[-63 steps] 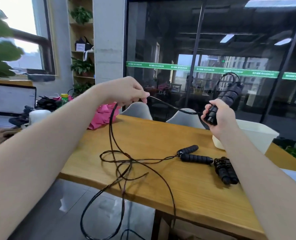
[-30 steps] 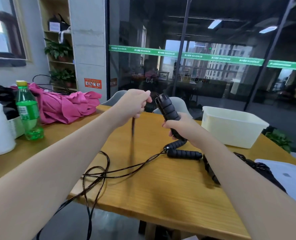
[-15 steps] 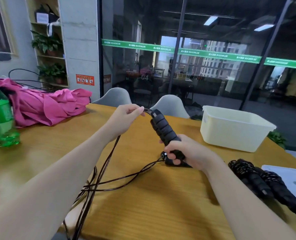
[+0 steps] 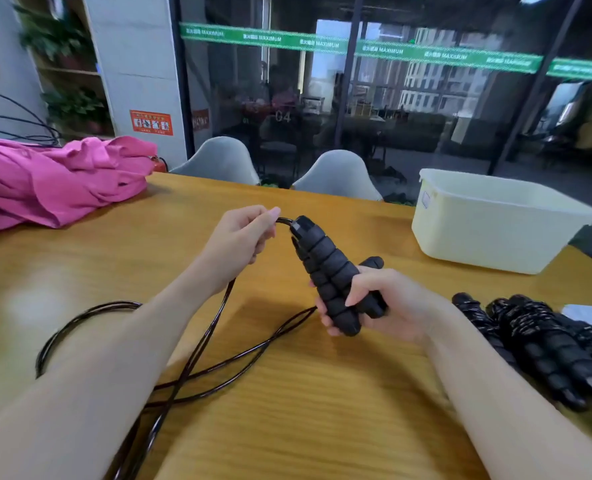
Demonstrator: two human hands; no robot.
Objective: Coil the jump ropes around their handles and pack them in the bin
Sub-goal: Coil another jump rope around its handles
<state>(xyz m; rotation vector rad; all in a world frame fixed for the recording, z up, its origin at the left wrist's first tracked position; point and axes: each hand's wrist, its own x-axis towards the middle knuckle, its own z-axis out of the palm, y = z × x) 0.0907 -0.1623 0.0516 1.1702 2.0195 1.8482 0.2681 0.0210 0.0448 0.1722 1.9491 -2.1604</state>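
The two black handles [image 4: 325,268] have a ribbed, foam-like surface of stacked rounded rings, and they sit side by side in the right hand [image 4: 374,301], whose fingers curl round their lower half just above the wooden table [image 4: 322,410]. The longer-looking one tilts up and to the left, capped by a smooth hard end. From that cap a thin glossy black rope [image 4: 197,344] comes out, and the left hand [image 4: 239,240] pinches it right beside the cap — fingers closed on the cord. The rest of the rope drops under the left wrist, crosses itself on the tabletop in loose loops and runs off the near edge.

To the right lie jump ropes already wound into dark, bumpy bundles [image 4: 544,344], touching one another. Beyond them stands the pale, smooth-walled plastic bin [image 4: 495,230], well apart from the hands. A crumpled pink cloth [image 4: 55,181] is heaped at the far left.

Compared with half a second ago, the hands hold much the same grip — the handles now sit a little higher off the wood.
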